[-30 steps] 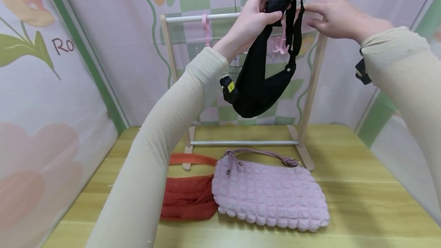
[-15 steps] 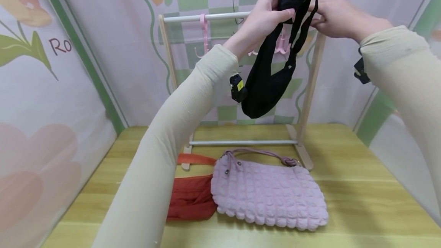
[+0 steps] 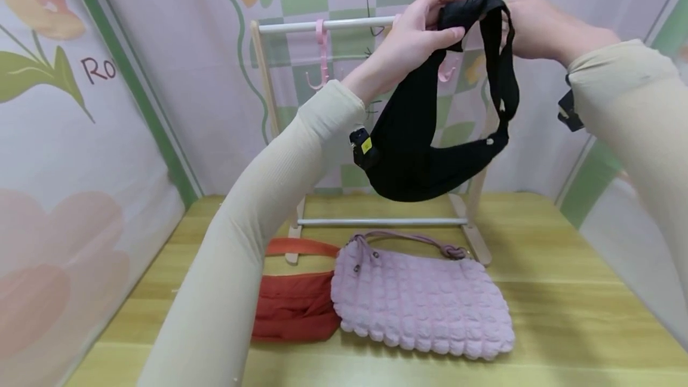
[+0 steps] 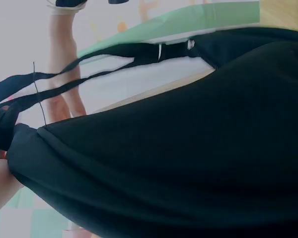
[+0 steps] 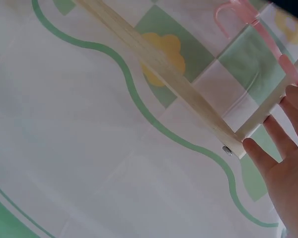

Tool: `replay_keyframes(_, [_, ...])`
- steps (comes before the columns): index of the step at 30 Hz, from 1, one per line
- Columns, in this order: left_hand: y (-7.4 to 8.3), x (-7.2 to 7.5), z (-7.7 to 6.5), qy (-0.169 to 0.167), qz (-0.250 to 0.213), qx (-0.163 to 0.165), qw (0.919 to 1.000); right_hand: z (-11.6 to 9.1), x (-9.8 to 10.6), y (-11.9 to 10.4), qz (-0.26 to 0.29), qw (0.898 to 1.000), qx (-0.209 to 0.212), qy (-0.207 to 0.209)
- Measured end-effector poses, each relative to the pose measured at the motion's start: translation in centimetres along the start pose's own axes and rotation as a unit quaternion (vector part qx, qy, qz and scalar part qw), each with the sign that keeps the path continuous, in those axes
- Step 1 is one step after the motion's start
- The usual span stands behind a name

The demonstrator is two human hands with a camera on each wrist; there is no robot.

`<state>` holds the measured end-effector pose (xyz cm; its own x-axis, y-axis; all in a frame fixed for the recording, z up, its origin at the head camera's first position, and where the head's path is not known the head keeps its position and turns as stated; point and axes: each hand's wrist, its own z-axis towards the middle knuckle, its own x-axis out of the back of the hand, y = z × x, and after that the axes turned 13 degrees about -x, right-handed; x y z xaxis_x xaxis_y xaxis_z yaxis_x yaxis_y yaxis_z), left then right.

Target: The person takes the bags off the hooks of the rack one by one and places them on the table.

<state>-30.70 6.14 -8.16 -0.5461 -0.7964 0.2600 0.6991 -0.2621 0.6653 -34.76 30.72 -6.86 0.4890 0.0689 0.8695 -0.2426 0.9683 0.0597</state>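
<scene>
Left hand [image 3: 416, 37] is pinching the black bag [image 3: 424, 148] by its strap, keeping it hanging clear beside the rack's top rail [image 3: 322, 24] (hooks there); right hand [image 3: 543, 25] — fingers straight, touching the rail end, gripping nothing.

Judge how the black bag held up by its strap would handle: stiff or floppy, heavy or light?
Likely floppy: the black bag sags in a curve below the left hand pinching its strap. Probably light, since fingertips alone hold it up. It may swing, hanging free of the rack.
</scene>
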Motion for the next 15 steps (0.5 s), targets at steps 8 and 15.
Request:
replay_keyframes(8, [-0.7, 0.1, -1.4, -0.021, -0.031, 0.008, 0.9993, -0.7, -0.1, -0.1, 0.017, 1.0, -0.006, -0.018])
replay_keyframes(15, [-1.4, 0.1, -2.2, -0.02, -0.036, 0.021, 0.9989, -1.4, 0.1, -0.1, 0.015, 1.0, -0.002, -0.007])
